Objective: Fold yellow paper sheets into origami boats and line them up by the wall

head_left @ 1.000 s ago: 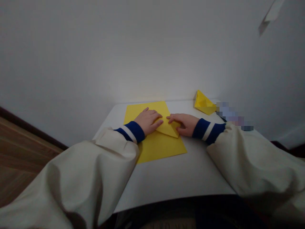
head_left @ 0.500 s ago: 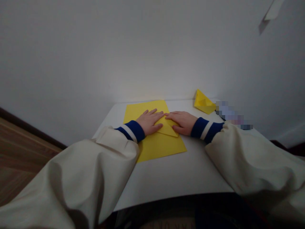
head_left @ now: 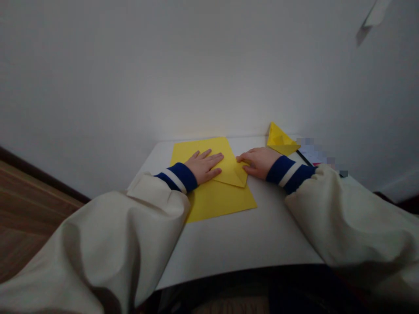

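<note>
A yellow sheet of paper (head_left: 216, 198) lies on the white table (head_left: 242, 235), with one corner folded over into a triangular flap (head_left: 233, 171). My left hand (head_left: 203, 165) lies flat on the sheet with fingers spread, its fingertips on the flap's left side. At the flap's right edge, my right hand (head_left: 257, 160) presses down with fingers bent and close together. Both arms wear cream sleeves with blue and white cuffs.
A folded yellow paper boat (head_left: 279, 141) sits at the table's back right by the wall. Beside it lie some papers and a dark pen (head_left: 303, 158). White walls close in behind and to the right. Wooden floor shows at the left.
My right hand slid rightwards off the top of the flap to its right edge. My left hand stayed flat on the sheet.
</note>
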Demonstrator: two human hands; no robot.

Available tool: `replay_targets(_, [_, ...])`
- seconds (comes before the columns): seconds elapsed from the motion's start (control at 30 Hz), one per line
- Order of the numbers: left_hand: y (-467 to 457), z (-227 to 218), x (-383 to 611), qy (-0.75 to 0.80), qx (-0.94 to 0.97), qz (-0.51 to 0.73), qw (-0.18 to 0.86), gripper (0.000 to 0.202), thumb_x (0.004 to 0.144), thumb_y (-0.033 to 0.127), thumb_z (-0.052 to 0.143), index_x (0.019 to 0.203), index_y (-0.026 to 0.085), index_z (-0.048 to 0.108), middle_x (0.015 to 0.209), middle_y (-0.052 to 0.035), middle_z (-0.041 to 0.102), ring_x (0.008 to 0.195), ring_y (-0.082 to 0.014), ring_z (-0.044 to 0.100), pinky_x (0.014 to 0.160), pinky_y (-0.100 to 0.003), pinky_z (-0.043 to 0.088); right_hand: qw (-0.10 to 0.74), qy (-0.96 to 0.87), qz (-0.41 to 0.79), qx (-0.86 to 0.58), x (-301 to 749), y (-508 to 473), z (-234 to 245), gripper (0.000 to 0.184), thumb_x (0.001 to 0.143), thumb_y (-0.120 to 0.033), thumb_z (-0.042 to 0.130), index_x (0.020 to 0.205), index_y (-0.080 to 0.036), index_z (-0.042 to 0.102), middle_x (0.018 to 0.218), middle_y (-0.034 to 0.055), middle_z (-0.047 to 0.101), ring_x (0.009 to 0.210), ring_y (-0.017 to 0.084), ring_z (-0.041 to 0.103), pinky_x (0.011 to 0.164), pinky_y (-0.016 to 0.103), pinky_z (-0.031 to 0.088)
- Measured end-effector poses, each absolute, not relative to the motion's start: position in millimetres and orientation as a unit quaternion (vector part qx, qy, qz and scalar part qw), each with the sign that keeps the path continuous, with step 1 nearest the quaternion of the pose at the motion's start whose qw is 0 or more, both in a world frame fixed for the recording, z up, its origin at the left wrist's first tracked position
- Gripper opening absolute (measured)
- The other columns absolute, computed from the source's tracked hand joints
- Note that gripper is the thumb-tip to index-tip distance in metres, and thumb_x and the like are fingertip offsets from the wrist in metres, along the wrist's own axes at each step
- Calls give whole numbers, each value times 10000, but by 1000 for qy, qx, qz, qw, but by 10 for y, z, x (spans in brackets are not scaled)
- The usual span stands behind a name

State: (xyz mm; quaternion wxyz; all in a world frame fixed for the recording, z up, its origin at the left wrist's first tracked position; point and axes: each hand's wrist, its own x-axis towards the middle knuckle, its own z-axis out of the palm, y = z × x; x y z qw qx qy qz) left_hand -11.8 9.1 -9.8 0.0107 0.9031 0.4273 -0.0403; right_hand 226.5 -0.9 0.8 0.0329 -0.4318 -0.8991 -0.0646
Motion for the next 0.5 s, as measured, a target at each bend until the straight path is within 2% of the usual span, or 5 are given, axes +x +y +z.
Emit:
replay_targets(0.2, [106,-82,-174,436,898,-45,36,510,940,372,198,1435,249,201,1498,-28,227,1371,-290,176,1046,-540,218,26,-870,-100,-482,2282,-49,2,335,847,-382,419,1065,-244,633,896,91,691,817,232,635,683,330,444])
replay_targets(0.33, [114,-103,-180,438,897,-50,24,502,941,360,211,1432,254,202,1499,-32,222,1369,-296,184,1034,-568,221,5,-855,-117,-506,2261,-84,38,337,852,-374,387,954,-246,681,805,87,698,724,226,634,606,324,423])
replay_targets(0.5, [124,-135,-185,437,898,-49,24,509,940,371,224,1434,251,194,1505,-34,201,1368,-308,182,1015,-589,245,-8,-844,-121,-522,2238,-121,70,352,841,-396,399,889,-224,702,771,97,701,687,224,634,581,325,421])
